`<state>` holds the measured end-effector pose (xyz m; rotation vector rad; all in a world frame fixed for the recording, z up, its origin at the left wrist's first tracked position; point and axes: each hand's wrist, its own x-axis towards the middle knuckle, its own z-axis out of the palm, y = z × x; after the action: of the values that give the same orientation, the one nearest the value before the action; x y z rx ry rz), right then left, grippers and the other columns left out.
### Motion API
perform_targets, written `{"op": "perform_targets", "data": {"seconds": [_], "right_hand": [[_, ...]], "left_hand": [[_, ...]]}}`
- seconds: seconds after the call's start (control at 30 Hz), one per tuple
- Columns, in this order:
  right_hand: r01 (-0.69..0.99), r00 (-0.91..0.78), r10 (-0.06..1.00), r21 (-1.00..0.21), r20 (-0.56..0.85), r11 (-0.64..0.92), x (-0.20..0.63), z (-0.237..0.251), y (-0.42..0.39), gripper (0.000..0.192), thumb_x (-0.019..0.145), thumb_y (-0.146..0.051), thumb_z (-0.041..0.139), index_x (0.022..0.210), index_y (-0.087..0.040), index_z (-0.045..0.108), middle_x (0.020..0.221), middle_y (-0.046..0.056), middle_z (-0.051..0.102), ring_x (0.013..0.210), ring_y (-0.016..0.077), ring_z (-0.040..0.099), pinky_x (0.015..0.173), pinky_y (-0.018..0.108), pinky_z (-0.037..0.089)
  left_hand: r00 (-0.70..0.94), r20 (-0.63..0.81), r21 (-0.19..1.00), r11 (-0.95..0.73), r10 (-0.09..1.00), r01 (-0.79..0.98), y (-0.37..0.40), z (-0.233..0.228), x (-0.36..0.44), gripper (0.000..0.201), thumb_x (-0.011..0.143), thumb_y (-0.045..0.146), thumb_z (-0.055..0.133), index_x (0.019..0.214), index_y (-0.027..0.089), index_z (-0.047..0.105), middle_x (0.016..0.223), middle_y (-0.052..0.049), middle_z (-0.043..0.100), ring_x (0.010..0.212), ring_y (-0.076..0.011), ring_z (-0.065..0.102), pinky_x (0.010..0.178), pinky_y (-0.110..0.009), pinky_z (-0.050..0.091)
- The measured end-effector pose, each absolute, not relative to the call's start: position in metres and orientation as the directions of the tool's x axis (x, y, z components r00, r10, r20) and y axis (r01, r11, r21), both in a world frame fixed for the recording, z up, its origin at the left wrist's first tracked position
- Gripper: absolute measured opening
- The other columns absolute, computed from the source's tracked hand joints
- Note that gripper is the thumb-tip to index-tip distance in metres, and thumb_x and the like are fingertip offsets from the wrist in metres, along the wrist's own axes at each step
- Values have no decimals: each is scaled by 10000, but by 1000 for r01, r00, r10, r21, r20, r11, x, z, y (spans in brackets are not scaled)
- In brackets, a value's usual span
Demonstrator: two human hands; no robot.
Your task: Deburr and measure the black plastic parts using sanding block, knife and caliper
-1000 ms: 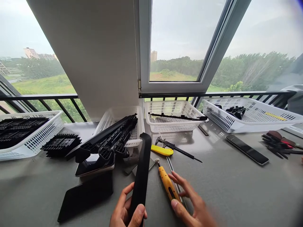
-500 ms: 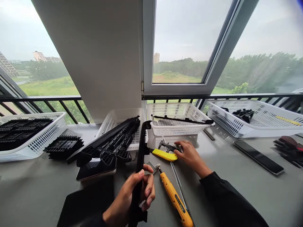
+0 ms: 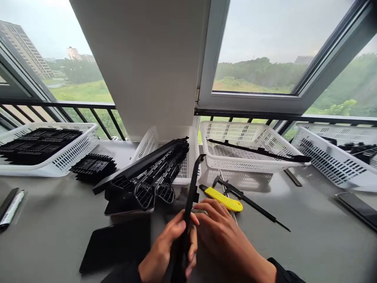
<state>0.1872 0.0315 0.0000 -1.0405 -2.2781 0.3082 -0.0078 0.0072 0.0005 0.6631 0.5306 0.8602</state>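
Observation:
My left hand [image 3: 167, 245] is closed around a long black plastic trim strip [image 3: 192, 192], held upright at a tilt with its hooked end up. Close on its right is my right hand [image 3: 219, 224], fingers loosely bent and slightly apart, tips by the strip; contact is unclear. Nothing shows in that hand, though its underside is hidden. Just beyond its knuckles lies a yellow utility knife [image 3: 225, 199], partly over a thin metal rod [image 3: 221, 175]. Black calipers [image 3: 250, 202] lie behind the knife and out to the right.
Several black trim parts [image 3: 153, 169] lean on a white basket [image 3: 193, 165]. Another basket [image 3: 235, 163] carries a long black strip [image 3: 253, 150]. Black grids [image 3: 94, 167] are stacked at left. A dark tablet-like slab [image 3: 114, 245], a marker [image 3: 13, 208] and a phone [image 3: 357, 208] lie on the table.
My right hand has left the calipers and come back toward the strip in my left hand. The orange rotary tool is now out of sight. The view has shifted left.

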Motion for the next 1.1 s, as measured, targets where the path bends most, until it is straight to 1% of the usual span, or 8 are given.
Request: {"op": "perform_targets", "data": {"seconds": [0.13, 0.3, 0.43, 0.57, 0.73, 0.87, 1.0, 1.1], "right_hand": [[614, -575, 723, -382, 382, 691, 166, -8, 44, 298, 977, -79, 637, 1164, -267, 771, 1360, 95, 734, 1360, 335, 582, 1136, 557, 505], [557, -539, 732, -476, 416, 681, 165, -2, 58, 275, 1038, -104, 548, 1075, -242, 783, 1179, 97, 794, 1199, 307, 675, 1067, 525, 551], [558, -133, 868, -688, 479, 465, 199, 10, 51, 217, 1056, -211, 550, 1008, -220, 761, 1107, 112, 778, 1043, 280, 726, 921, 436, 599], [478, 194, 829, -789, 524, 387, 214, 30, 32, 84, 1003, -235, 636, 952, -244, 702, 1090, 96, 737, 1043, 285, 716, 917, 431, 580], [438, -238, 737, -607, 633, 663, 171, 37, 6, 354, 975, -59, 581, 1249, -261, 676, 1065, 68, 745, 945, 232, 712, 852, 369, 604], [475, -301, 744, -582, 597, 659, 150, 27, -9, 393, 954, -16, 562, 1270, -227, 665, 1048, 80, 734, 911, 223, 707, 813, 353, 609], [388, -401, 673, -550, 622, 740, 149, 25, -20, 391, 889, -29, 580, 1235, -204, 632, 968, 74, 747, 815, 200, 728, 749, 296, 610], [351, -463, 627, -519, 627, 779, 149, 27, -25, 291, 897, -95, 583, 1165, -204, 617, 878, 53, 759, 717, 182, 733, 666, 261, 586]], "left_hand": [[512, -211, 714, 489, 832, -501, 7, -7, -8, 480, 926, 520, 694, 1294, 243, 560, 623, 43, 648, 412, -111, 520, 405, -196, 488], [501, -148, 803, 399, 853, -442, 11, -4, -10, 552, 906, 470, 721, 1369, 223, 549, 813, -23, 728, 493, -124, 604, 477, -223, 515], [490, -85, 845, 324, 867, -425, 13, 5, -12, 660, 903, 423, 698, 1507, 265, 485, 1065, -85, 760, 583, -155, 682, 562, -272, 528], [403, -107, 828, 306, 909, -471, 7, 9, -12, 747, 918, 480, 722, 1578, 260, 449, 876, -22, 723, 572, -131, 580, 553, -247, 442], [148, -255, 898, 290, 956, -331, -4, 6, -11, 616, 965, 672, 630, 1328, 184, 727, 951, -77, 771, 913, -257, 695, 843, -365, 554], [60, -240, 932, 248, 969, -264, -9, 13, -5, 651, 933, 761, 588, 1168, 196, 809, 1168, -89, 776, 1233, -315, 626, 1139, -404, 449], [147, -147, 939, 185, 978, -290, -3, 28, -2, 677, 985, 775, 449, 1116, 211, 800, 951, -58, 733, 884, -244, 624, 852, -342, 525], [230, -134, 951, 190, 964, -244, 4, 34, -5, 698, 1000, 772, 380, 987, 202, 784, 739, 0, 562, 634, -165, 415, 601, -279, 399]]}}
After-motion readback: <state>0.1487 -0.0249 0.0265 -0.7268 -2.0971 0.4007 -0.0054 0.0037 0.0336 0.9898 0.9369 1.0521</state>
